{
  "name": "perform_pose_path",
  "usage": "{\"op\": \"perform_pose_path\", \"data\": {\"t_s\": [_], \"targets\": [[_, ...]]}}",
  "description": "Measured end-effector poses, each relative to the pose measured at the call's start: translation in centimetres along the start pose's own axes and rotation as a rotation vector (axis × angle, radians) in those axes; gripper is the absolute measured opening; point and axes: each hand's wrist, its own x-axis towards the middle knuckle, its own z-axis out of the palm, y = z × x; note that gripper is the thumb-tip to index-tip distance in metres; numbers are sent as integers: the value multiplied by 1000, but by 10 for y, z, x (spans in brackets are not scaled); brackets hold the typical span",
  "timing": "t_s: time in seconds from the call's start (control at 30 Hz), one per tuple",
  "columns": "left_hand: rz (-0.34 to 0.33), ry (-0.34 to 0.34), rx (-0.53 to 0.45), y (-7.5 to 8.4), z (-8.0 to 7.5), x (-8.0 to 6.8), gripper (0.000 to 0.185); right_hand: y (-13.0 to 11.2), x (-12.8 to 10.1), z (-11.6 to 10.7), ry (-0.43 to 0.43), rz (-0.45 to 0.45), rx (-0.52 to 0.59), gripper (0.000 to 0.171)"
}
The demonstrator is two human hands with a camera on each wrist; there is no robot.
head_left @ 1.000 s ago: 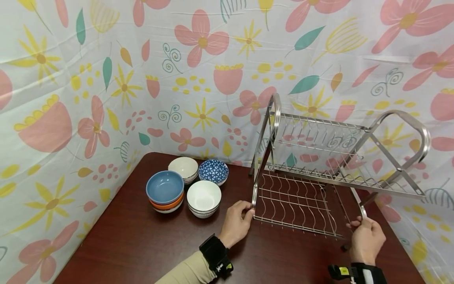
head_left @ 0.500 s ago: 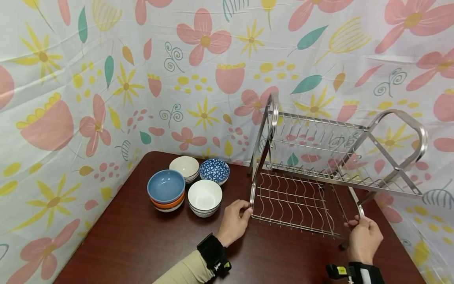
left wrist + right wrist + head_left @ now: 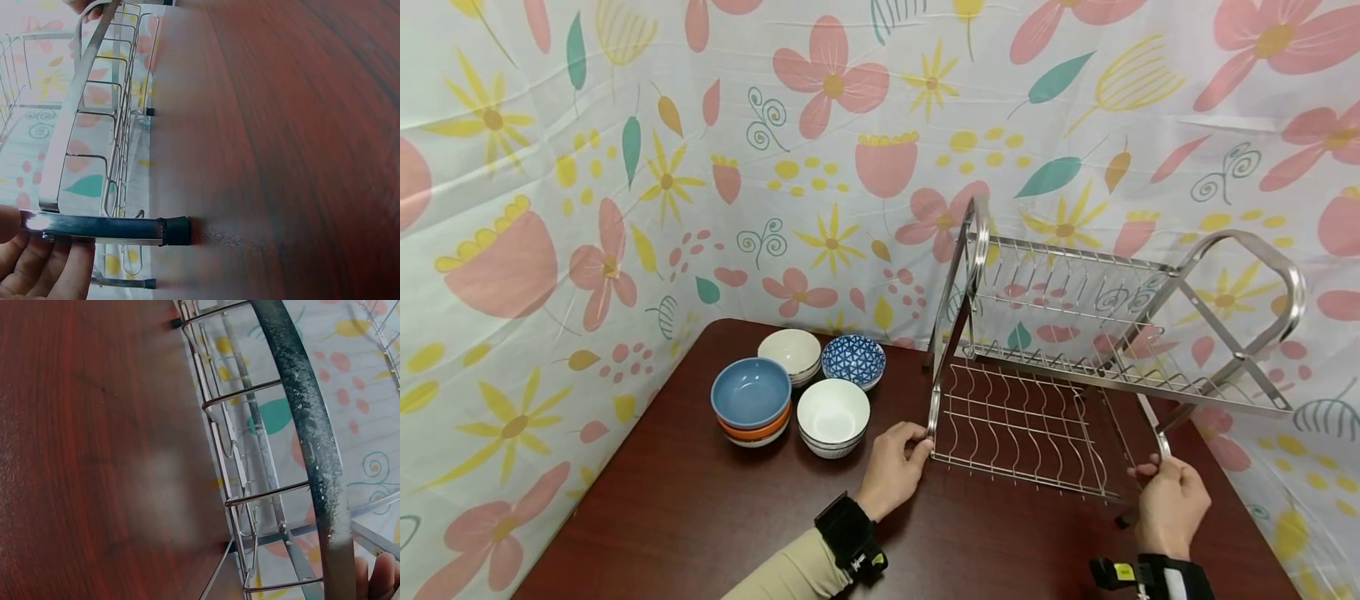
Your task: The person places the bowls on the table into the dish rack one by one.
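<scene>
Steel dish rack point(image 3: 1075, 350): left hand point(image 3: 891, 471) grips front-left leg, right hand point(image 3: 1172, 504) grips front-right leg.

No readable text, labels, brands, numbers or signs in any view. The yellow tag on the right wrist strap point(image 3: 1122, 572), at 5 o'clock in the head view, is too small to read. The left wrist strap point(image 3: 852, 534) carries a small yellowish mark, also illegible. The floral backdrop point(image 3: 625, 167) has only flower and leaf patterns, no lettering. The bowls point(image 3: 831, 414) and the metal dish rack point(image 3: 1060, 333) show no markings.
</scene>
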Motion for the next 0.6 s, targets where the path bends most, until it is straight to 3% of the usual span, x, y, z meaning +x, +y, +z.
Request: {"op": "perform_pose_path", "data": {"t_s": [0.4,0.5,0.6], "targets": [[-5,2,-23,0,-1,1,6,5,6,2,70,-87,-41,8],[-5,4,-34,1,-2,1,6,-2,-3,8,93,-185,-167,13],[-10,8,-56,3,-3,0,8,-7,-14,15,89,-351,-275,21]]}}
